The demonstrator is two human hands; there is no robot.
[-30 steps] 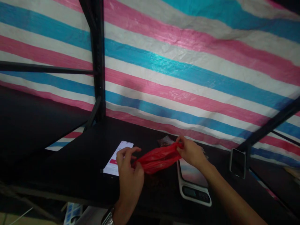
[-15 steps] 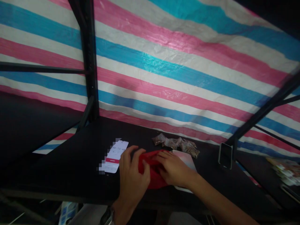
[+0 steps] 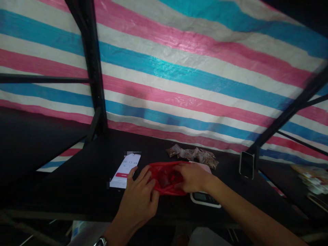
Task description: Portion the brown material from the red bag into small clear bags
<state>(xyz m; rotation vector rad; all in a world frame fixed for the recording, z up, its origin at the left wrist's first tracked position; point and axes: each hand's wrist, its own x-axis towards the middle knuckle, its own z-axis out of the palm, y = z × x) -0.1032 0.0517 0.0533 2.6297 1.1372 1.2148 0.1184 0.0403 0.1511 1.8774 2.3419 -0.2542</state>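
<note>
Near the bench's front edge (image 3: 77, 216), our left hand (image 3: 139, 195) pinches the red bag (image 3: 167, 192), likely light, slippery and best held by its rim; our right hand's (image 3: 194, 177) closure we cannot tell.

Beyond the right grip (image 3: 193, 177) hangs a glossy striped tarpaulin (image 3: 179, 82), with a black metal post (image 3: 95, 77) farther left. Beneath, a black table (image 3: 87, 191).

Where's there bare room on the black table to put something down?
On the black table, there's room left of the lit phone, between it and the little packets, and between the packets and the dark phone. The middle is crowded: left hand, red bag, right hand and scale bunch together.
</note>
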